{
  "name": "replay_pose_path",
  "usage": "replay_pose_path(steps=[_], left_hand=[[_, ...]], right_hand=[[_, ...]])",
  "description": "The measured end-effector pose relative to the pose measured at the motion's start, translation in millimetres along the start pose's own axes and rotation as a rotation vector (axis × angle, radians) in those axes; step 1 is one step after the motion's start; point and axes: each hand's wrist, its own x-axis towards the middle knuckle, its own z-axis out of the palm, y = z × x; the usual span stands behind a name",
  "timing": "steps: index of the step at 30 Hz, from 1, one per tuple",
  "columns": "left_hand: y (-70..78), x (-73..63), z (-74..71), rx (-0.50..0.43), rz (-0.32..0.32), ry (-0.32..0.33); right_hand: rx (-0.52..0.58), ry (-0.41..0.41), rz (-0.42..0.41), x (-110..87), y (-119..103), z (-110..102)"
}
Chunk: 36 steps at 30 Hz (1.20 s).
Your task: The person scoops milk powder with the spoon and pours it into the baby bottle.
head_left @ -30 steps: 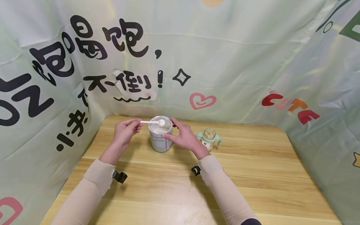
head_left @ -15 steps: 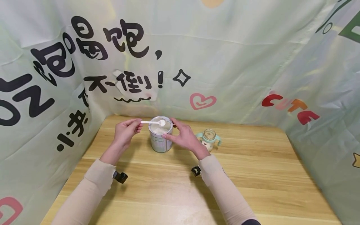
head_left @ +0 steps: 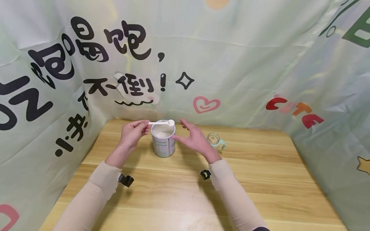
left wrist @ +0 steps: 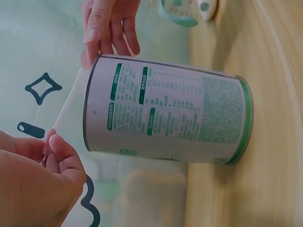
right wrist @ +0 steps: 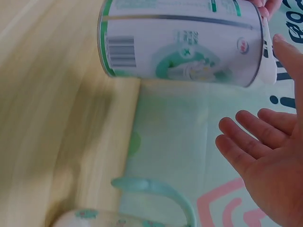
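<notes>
A white scoop [head_left: 159, 123] lies level across the mouth of an open can [head_left: 164, 148] of white powder. My left hand [head_left: 131, 133] pinches the scoop by the end of its handle, just left of the rim. The scoop's bowl is near the rim's right side. To the right of the can, my right hand [head_left: 197, 138] has its fingers spread and holds nothing, its thumb close to the rim. In the right wrist view its fingers [right wrist: 258, 137] stand away from the can's side. Partly hidden behind this hand is a baby bottle [head_left: 214, 139] with mint handles and no lid.
The can and bottle stand towards the back of a wooden table [head_left: 260, 173]. Printed fabric walls [head_left: 237, 70] rise behind it and at both sides. A small black wrist camera [head_left: 126, 180] is on the left wrist, another on the right.
The right hand has let go of the can and moved slightly right, covering more of the bottle. The left hand has shifted the scoop right and a little up, over the rim.
</notes>
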Motion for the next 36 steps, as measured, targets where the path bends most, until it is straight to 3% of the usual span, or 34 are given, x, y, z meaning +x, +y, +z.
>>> replay_pose_path(steps=[15,36], left_hand=[[1.2,-0.2,24.6,0.076,-0.027,-0.039],[0.0,-0.9,57.4,0.175,0.014,-0.099]], right_hand=[[-0.002,0.027,0.074,-16.3,9.9,-21.7],[0.015,0.093,0.098,-36.4,33.7,-47.5]])
